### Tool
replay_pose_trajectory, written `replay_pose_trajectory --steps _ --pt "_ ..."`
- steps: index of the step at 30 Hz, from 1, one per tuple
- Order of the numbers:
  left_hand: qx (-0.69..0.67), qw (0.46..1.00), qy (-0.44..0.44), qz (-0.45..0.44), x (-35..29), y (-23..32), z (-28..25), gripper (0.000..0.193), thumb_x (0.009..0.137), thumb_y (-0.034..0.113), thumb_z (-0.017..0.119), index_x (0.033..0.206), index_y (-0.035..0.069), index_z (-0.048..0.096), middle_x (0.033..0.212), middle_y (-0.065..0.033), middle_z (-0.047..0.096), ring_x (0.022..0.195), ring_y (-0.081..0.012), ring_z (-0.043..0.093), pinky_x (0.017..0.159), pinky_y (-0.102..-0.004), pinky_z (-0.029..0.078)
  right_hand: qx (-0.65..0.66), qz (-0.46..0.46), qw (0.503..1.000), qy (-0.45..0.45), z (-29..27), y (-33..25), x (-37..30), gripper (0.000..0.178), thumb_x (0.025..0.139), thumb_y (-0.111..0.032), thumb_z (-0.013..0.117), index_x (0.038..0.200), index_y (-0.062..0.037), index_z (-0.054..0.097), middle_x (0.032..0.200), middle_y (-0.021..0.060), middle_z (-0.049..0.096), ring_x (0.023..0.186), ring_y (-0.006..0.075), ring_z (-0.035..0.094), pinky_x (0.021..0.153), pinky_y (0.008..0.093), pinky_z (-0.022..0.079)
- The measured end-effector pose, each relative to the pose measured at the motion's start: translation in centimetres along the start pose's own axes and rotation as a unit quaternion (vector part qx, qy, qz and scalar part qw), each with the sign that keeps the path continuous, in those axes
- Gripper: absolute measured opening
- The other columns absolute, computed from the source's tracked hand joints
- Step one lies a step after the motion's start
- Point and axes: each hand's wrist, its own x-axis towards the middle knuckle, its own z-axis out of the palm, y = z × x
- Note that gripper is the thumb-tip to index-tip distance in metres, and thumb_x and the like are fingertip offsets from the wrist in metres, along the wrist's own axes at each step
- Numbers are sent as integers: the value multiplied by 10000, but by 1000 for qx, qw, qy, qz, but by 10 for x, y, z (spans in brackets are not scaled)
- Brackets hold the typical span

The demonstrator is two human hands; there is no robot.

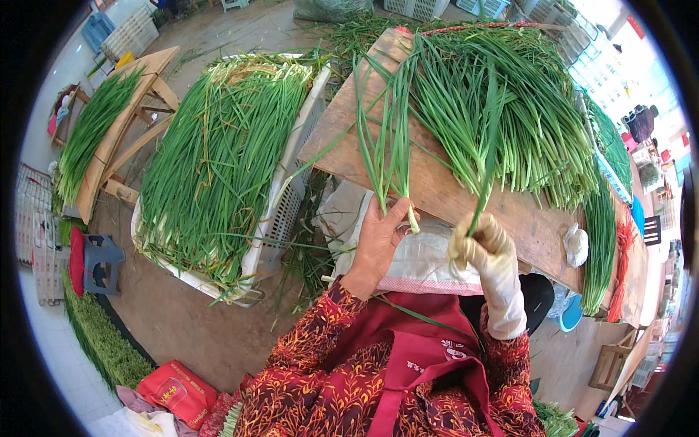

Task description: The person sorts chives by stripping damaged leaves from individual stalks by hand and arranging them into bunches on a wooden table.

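My bare left hand is closed round the pale lower ends of a few garlic chives, whose green leaves lie up across the wooden table. In a cream glove, my right hand is closed on a single green chive leaf that points up and away. Beyond both hands, a big heap of garlic chives covers the table's far side, white stems toward me. The gloved fingertips are partly hidden from view.
A white plastic crate piled with chives stands on the floor to the left. Further left is a wooden bench with more chives. Red strings and a small white bundle lie at the table's right. A blue-grey stool stands lower left.
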Motion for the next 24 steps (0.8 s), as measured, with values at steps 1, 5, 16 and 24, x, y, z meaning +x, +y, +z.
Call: replay_pose_trajectory --steps 1,5,16,24 --pt "25 1000 4 11 0 -1 0 176 802 153 546 946 80 475 813 -20 539 722 -126 546 600 -259 460 7 5 1000 5 0 -1 8 152 769 -106 583 861 -25 493 695 28 523 526 63 441 466 182 359" --pt "49 999 13 10 -5 4 2 223 821 161 511 1020 75 457 964 -58 546 797 -150 560 629 -266 470 -64 30 996 53 5 -8 35 177 787 -135 563 906 -17 505 694 17 521 501 35 413 446 174 345" --pt "44 994 -103 -5 -14 18 -6 340 866 155 384 1182 38 340 1130 -118 462 977 -185 499 729 -279 464 -393 -50 916 64 6 6 48 264 765 -253 546 973 -90 548 867 81 570 737 210 578 661 300 448" --pt "332 941 -39 48 -19 0 0 347 872 107 358 1181 -45 316 1070 -101 458 958 -119 451 802 -249 401 -633 -84 769 42 40 19 73 227 721 -273 598 800 -72 528 747 79 537 620 241 554 547 326 432"
